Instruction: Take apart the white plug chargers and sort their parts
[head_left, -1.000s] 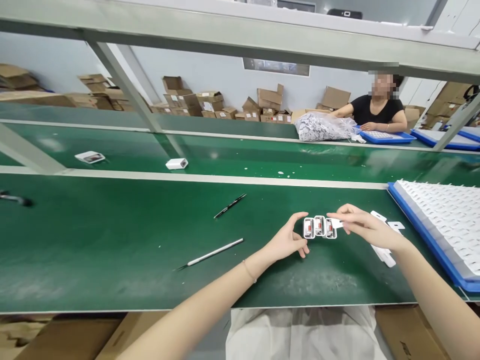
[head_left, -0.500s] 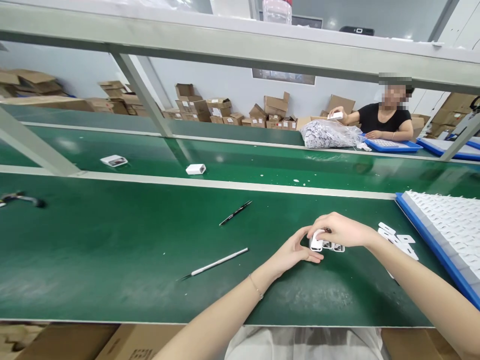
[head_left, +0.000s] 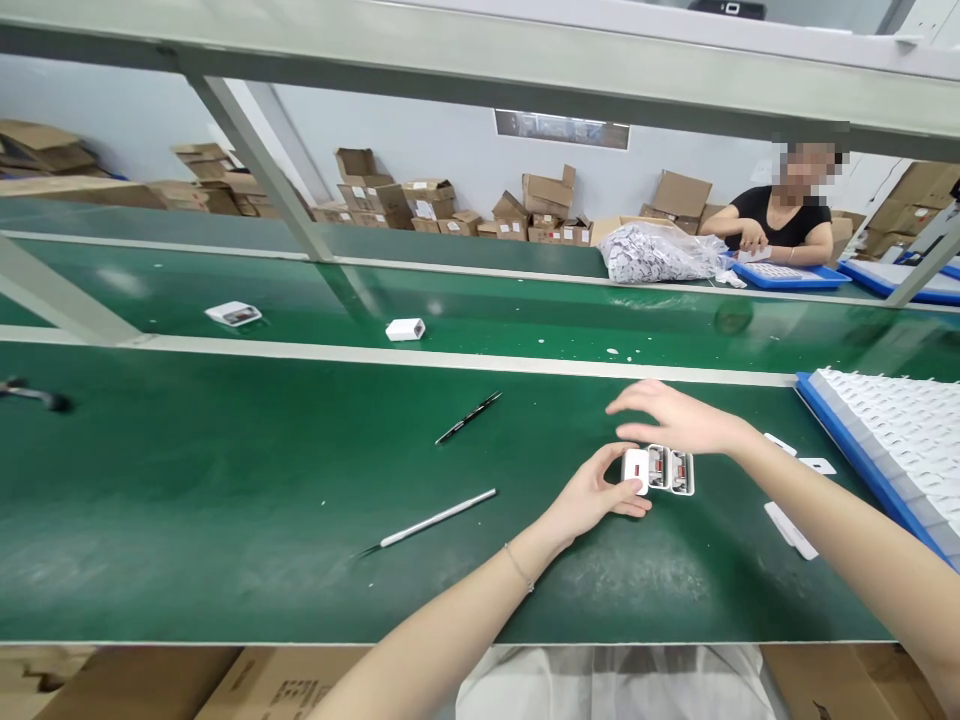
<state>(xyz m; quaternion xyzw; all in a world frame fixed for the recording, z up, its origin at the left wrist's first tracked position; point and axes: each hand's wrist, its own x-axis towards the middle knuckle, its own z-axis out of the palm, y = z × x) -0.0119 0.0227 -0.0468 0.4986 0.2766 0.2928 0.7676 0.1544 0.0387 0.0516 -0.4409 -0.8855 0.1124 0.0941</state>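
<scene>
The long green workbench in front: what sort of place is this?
Most likely a small-parts assembly workshop: three small white rectangular casings and a blue-rimmed tray of white pieces sit on the long green workbench, with brown cardboard boxes stacked behind.

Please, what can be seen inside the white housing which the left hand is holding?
A red part shows through the slotted white cover. The rest of the inside cannot be seen, because the cover hides it.
</scene>
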